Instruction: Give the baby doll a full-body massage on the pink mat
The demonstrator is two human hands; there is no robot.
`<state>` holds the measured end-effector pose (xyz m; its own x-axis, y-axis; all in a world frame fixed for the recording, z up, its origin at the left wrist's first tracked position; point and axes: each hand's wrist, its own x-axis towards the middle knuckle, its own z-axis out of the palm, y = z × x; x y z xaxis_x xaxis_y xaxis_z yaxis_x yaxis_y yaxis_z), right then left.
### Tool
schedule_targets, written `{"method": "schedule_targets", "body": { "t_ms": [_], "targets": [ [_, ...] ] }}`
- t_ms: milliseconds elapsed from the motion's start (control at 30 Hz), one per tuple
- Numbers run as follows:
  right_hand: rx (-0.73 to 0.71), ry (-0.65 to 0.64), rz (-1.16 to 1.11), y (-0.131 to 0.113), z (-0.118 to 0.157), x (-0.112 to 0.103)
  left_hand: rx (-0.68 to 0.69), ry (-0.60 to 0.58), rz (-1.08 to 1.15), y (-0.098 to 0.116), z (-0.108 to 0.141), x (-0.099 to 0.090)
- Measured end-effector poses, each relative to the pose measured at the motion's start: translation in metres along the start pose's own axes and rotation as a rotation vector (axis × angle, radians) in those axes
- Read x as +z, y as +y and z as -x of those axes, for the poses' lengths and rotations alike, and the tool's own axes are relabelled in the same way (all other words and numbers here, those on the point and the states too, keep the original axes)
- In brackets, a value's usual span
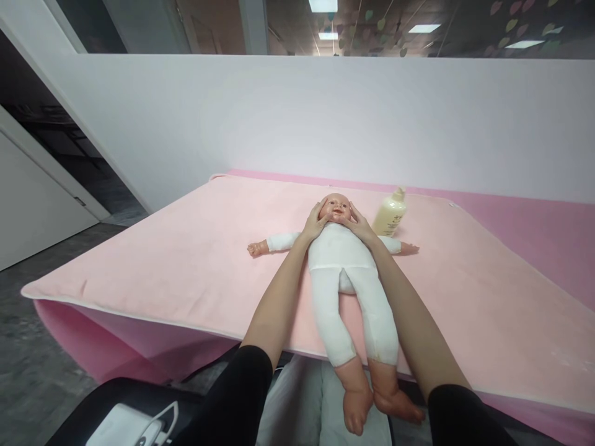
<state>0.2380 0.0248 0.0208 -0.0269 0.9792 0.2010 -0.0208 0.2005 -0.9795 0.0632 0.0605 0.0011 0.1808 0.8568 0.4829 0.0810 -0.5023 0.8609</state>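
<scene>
A baby doll with a white cloth body lies on its back on the pink padded cover. Its head points to the wall, its arms stretch out sideways, and its feet hang past the near edge. My left hand rests against the left side of the doll's face, fingers along the cheek and thumb near the chin. On the opposite cheek lies my right hand, its fingers stretched up and its thumb by the mouth. Both hands frame the face without closing around it. A pale yellow pump bottle stands just right of my right hand.
A white wall with a window above it rises behind the table. Pink cloth hangs over the near left edge. At the lower left, a white device with a cable lies on a black surface. A white door is at far left.
</scene>
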Motion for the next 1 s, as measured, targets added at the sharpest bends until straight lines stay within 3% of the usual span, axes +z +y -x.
{"method": "schedule_targets", "body": {
  "t_ms": [100, 267, 433, 633, 767, 1000],
  "targets": [
    [-0.017, -0.009, 0.001, 0.0, 0.0, -0.004, -0.033, 0.029, 0.079, -0.001, -0.002, 0.0],
    [0.014, -0.049, -0.198, 0.001, 0.002, -0.005, -0.02, 0.076, 0.09, -0.006, -0.003, 0.004],
    [-0.035, -0.069, -0.055, 0.002, 0.005, -0.002, 0.003, 0.024, -0.042, -0.004, 0.002, 0.005],
    [-0.046, -0.069, -0.013, 0.004, 0.001, -0.003, -0.031, 0.012, -0.02, 0.005, 0.004, 0.0],
    [-0.073, -0.066, 0.044, -0.001, 0.003, -0.006, 0.002, 0.017, 0.0, -0.002, 0.0, -0.001],
    [0.005, -0.065, -0.124, -0.003, 0.005, -0.008, -0.033, 0.066, 0.076, -0.007, -0.004, 0.001]
  ]
}}
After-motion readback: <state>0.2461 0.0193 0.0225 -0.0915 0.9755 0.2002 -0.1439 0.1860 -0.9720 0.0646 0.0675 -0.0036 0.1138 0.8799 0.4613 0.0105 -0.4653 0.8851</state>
